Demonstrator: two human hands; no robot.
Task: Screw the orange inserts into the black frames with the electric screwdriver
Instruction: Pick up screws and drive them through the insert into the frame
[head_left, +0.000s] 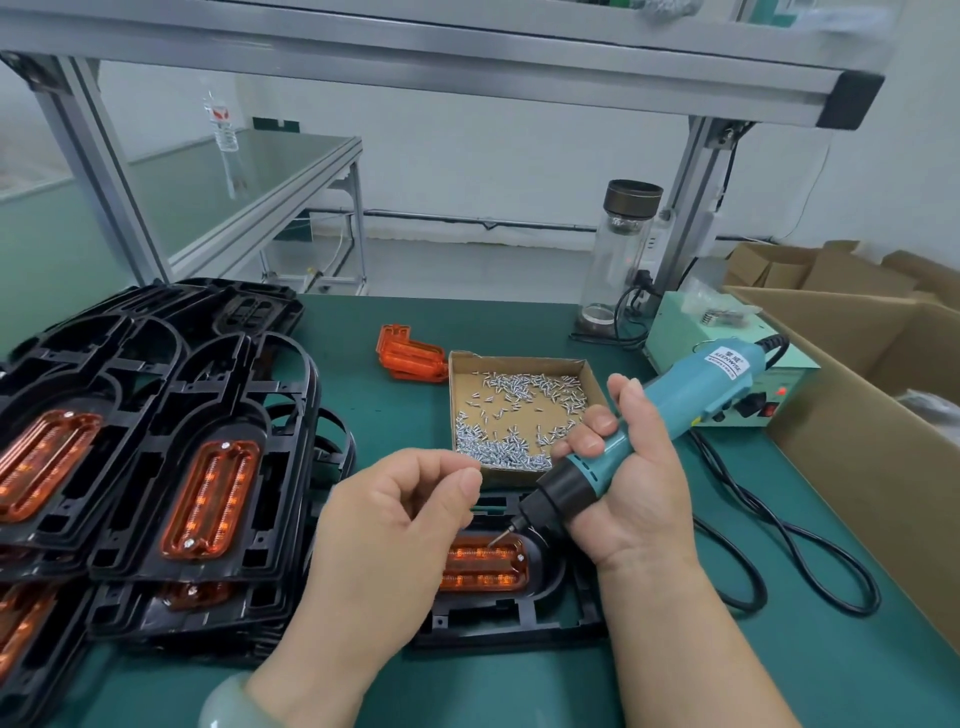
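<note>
Pale green bangle (228, 701) on the left wrist lay nearest the lens, well to the near side of the screw tray (519, 360). Fingers (467, 480) of the left hand (384, 540) were curled, thumb and forefinger tips pressed together just before the tray's near wall (whether a screw sat between them could not be told). Fingers (597, 421) of the right hand (634, 488) were wrapped round the electric screwdriver (675, 400), whose teal body slanted across the tray's near right corner. Its bit pointed down at the orange insert (483, 569); contact could not be judged. That insert sat in the black frame (519, 618), which lay flat just nearer the camera than the tray, with one screw head showing at the insert's right end. Loose screws (498, 452) gathered toward the tray's near wall. Spare orange inserts (410, 353) touched the tray's far left corner. Left of the tray lay stacked frames (171, 415), several fitted with inserts. Right of it stood the power supply (675, 322), with a black cable (810, 561) looping over the green mat (779, 649) and a cardboard box (857, 415) beyond. A glass bottle (618, 254) stood behind the tray's far right corner.
</note>
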